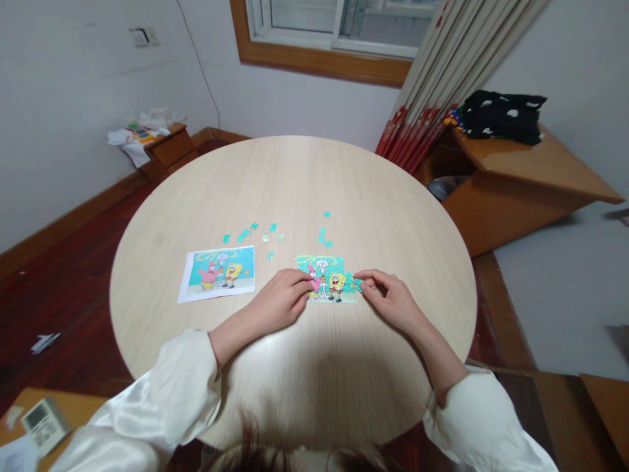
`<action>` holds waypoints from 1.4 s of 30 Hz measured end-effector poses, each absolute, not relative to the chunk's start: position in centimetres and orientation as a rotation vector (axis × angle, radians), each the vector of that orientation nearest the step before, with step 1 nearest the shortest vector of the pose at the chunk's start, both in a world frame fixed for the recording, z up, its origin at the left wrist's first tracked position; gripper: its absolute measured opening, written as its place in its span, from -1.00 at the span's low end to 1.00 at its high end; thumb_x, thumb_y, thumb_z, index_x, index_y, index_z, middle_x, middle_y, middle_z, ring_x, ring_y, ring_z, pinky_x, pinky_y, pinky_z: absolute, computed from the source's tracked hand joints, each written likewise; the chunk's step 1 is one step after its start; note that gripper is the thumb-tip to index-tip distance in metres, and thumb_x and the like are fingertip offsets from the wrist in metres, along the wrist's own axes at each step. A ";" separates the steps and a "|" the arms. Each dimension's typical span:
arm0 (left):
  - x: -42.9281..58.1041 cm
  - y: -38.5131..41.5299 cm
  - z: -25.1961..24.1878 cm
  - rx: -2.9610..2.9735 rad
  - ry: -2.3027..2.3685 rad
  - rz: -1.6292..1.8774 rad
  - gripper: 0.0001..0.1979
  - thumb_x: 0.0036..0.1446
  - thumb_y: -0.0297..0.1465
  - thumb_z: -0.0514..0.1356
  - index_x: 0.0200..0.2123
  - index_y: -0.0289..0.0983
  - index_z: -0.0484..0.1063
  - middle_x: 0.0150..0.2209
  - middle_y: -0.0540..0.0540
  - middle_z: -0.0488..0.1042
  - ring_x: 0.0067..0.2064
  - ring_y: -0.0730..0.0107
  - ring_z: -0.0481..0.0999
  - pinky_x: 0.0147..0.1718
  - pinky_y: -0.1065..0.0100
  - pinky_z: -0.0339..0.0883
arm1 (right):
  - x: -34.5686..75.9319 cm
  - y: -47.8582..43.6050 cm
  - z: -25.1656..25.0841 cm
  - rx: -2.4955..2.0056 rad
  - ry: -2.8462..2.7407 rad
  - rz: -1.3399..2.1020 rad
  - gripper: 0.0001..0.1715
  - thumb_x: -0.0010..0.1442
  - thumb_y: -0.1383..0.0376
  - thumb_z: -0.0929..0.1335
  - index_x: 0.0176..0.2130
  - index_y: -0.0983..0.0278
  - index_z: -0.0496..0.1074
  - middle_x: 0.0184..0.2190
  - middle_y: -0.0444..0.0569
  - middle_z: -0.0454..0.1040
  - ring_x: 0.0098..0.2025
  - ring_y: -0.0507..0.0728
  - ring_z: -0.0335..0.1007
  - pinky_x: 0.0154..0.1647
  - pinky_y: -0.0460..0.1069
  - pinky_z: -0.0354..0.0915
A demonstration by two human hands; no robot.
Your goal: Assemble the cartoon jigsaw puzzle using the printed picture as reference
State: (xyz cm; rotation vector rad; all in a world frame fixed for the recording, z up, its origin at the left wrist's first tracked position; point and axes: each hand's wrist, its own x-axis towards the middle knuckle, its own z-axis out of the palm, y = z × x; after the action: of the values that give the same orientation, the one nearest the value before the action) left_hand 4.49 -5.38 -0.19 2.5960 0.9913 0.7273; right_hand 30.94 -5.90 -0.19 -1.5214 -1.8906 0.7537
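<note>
A partly assembled cartoon puzzle lies on the round table. My left hand rests at its left edge, fingers close together and touching the pieces there. At the right edge, my right hand has thumb and forefinger closed on a small teal puzzle piece, which is partly hidden by the fingertips. To the left lies a printed reference picture on white paper. Loose teal pieces are scattered beyond the picture, and several more sit behind the puzzle.
A wooden cabinet with a black patterned cloth stands at the back right, beside a curtain. At the back left is a small wooden stand with papers. A white digital device sits at the lower left.
</note>
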 end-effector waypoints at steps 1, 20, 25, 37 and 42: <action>4.5 -5.4 -0.2 2.596 0.988 0.732 -0.75 0.24 -0.50 0.04 -0.13 -0.34 0.50 -0.11 -0.22 0.54 -0.06 0.15 0.50 -0.04 0.07 0.42 | 31.0 -5.9 -0.1 -1.528 -1.911 0.745 -0.72 0.16 0.23 0.27 -0.21 0.25 0.51 -0.52 -0.10 0.47 -0.42 0.11 0.38 -0.19 0.08 0.26; 4.5 -5.4 -0.3 2.593 0.984 0.742 -0.76 0.25 -0.50 0.05 -0.14 -0.33 0.49 -0.11 -0.22 0.53 -0.04 0.16 0.50 -0.03 0.07 0.42 | 31.1 -6.0 0.1 -1.558 -2.017 0.724 -0.70 0.18 0.25 0.26 -0.17 0.22 0.52 -0.49 -0.08 0.44 -0.41 0.11 0.31 -0.19 0.08 0.20; 4.5 -5.4 -0.3 2.589 0.990 0.725 -0.77 0.24 -0.50 0.05 -0.13 -0.32 0.49 -0.11 -0.21 0.53 -0.03 0.16 0.49 -0.02 0.07 0.41 | 30.9 -6.1 0.1 -1.572 -2.008 0.721 -0.70 0.17 0.25 0.26 -0.18 0.25 0.53 -0.50 -0.07 0.43 -0.41 0.12 0.31 -0.22 0.08 0.22; 4.5 -5.4 -0.1 2.562 0.993 0.705 -0.75 0.24 -0.50 0.04 -0.12 -0.32 0.49 -0.09 -0.24 0.52 -0.02 0.15 0.49 -0.01 0.04 0.40 | 31.8 -6.3 0.2 -1.486 -1.903 0.795 -0.69 0.16 0.16 0.34 -0.14 0.26 0.49 -0.38 -0.02 0.46 -0.32 0.14 0.40 -0.21 0.07 0.34; 4.4 -5.4 -0.2 2.563 0.986 0.712 -0.75 0.24 -0.50 0.05 -0.11 -0.31 0.49 -0.09 -0.23 0.52 -0.02 0.15 0.49 -0.01 0.04 0.40 | 32.2 -6.2 0.3 -1.432 -1.981 0.780 -0.72 0.11 0.19 0.40 -0.16 0.22 0.51 -0.25 0.03 0.51 -0.19 0.18 0.44 -0.10 0.11 0.36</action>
State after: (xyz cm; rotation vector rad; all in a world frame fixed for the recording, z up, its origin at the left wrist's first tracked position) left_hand 4.41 -5.41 -0.25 2.5630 0.9857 0.7119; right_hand 32.21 -6.19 0.26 -1.4316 -1.9814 0.7797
